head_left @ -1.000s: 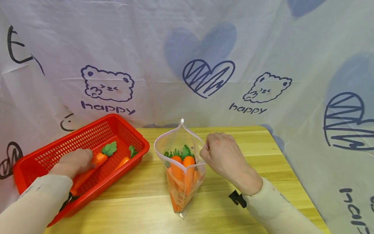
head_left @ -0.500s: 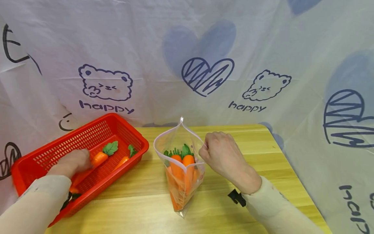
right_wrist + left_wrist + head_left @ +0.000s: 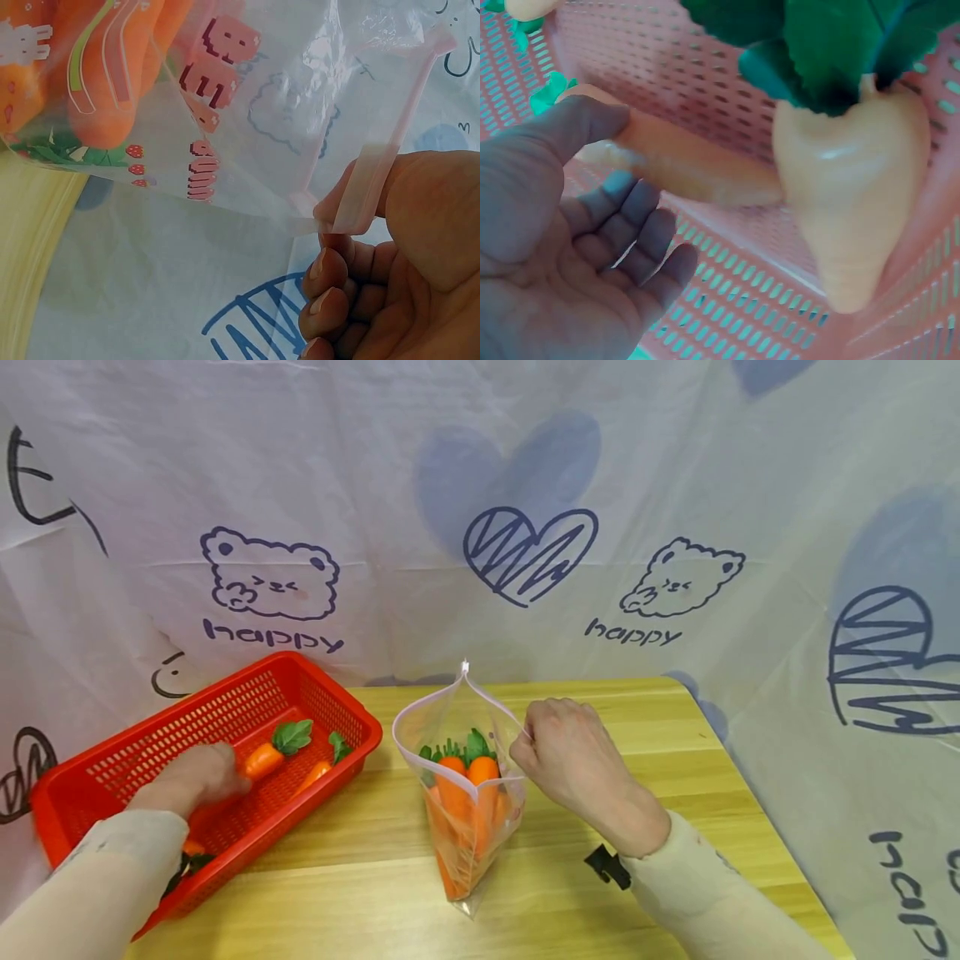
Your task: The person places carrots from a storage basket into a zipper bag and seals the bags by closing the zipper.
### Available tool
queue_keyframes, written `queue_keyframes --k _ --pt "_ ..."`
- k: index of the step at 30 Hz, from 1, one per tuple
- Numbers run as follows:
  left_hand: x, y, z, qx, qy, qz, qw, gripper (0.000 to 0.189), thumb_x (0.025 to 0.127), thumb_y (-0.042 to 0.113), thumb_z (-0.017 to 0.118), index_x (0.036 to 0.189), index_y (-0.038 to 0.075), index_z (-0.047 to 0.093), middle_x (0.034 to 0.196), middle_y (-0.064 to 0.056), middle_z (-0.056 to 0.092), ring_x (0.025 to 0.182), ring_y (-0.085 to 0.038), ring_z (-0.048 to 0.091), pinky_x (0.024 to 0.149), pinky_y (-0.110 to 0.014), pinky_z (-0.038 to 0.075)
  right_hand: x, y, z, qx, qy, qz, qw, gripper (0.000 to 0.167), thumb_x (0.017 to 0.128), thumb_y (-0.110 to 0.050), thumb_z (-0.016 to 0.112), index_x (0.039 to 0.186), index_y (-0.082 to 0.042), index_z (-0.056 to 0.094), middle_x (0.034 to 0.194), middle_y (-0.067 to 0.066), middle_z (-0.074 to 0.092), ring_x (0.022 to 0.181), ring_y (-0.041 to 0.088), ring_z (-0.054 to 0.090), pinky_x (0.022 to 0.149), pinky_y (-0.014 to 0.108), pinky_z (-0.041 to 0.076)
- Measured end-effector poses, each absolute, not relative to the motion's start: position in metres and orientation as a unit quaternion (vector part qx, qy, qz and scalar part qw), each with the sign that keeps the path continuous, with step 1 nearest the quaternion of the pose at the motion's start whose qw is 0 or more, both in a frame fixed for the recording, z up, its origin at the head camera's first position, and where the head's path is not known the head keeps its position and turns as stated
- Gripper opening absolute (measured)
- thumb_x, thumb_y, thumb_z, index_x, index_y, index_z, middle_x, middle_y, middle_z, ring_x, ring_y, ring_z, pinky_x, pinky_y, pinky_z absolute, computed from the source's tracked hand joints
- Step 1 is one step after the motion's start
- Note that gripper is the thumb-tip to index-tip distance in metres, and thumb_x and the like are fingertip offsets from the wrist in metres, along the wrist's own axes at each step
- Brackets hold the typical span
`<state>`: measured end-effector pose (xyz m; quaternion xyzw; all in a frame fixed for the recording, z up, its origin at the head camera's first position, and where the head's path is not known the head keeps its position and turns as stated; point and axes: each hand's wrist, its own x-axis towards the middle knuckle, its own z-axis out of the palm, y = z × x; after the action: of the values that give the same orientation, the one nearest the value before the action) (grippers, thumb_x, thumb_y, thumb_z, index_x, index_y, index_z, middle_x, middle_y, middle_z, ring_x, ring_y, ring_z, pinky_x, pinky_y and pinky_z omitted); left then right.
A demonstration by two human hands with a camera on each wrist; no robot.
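Observation:
My left hand (image 3: 198,777) reaches into a red basket (image 3: 352,793) and pinches an orange toy carrot (image 3: 262,762) with a green leaf. In the left wrist view, the thumb lies over the held carrot (image 3: 697,169) with the index finger beneath, and the other fingers are loosely bent. A second carrot (image 3: 851,195) with large leaves is beside it. My right hand (image 3: 573,760) pinches the right rim of a clear zip bag (image 3: 450,702), its mouth spread wide. Inside stand several carrots (image 3: 483,802), leaves up. The right wrist view shows thumb and index finger on the pinkish bag rim (image 3: 364,187).
Another carrot (image 3: 315,774) lies by the basket's right wall, and a leafy one (image 3: 195,858) by the near wall. The wooden table (image 3: 360,902) ends at a white printed curtain (image 3: 405,568). A black strap piece (image 3: 609,867) hangs at my right wrist.
My left hand has shifted slightly to the right in the basket, and the carrot's leafy end has moved right with it. The right hand and bag hold nearly the same place.

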<state>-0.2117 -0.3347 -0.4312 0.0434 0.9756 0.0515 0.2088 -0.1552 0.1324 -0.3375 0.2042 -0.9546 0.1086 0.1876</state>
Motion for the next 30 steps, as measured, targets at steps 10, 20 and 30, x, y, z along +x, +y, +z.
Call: queue_keyframes --k 10,20,30 --pt "-0.213 -0.310 -0.410 0.095 0.994 0.003 0.061 0.061 0.078 0.040 0.073 0.107 -0.012 0.057 0.100 -0.027 0.061 0.092 -0.044 0.058 0.090 -0.059 0.046 -0.154 0.132 -0.338 0.203 -0.955 0.109 0.187 0.016 0.077 -0.014 0.060 0.064 -0.016 0.051 0.058 -0.004 0.046 0.057 0.016 0.043 0.059 0.032 0.038" --pt "-0.203 -0.293 -0.381 0.116 0.992 -0.053 0.014 0.076 0.079 0.044 0.073 0.122 -0.014 0.051 0.121 -0.034 0.056 0.110 -0.049 0.049 0.100 -0.063 0.037 -0.155 0.132 -0.339 0.204 -0.953 0.113 0.192 0.016 0.076 -0.013 0.061 0.063 -0.016 0.051 0.058 -0.004 0.045 0.056 0.016 0.042 0.058 0.031 0.037" --pt "-0.187 -0.276 -0.353 0.135 0.987 -0.077 -0.032 0.068 0.079 0.045 0.071 0.114 -0.011 0.056 0.111 -0.026 0.062 0.105 -0.041 0.053 0.101 -0.057 0.038 -0.155 0.130 -0.339 0.204 -0.954 0.113 0.187 0.016 0.076 -0.014 0.060 0.063 -0.017 0.051 0.059 -0.005 0.046 0.057 0.016 0.044 0.059 0.031 0.038"
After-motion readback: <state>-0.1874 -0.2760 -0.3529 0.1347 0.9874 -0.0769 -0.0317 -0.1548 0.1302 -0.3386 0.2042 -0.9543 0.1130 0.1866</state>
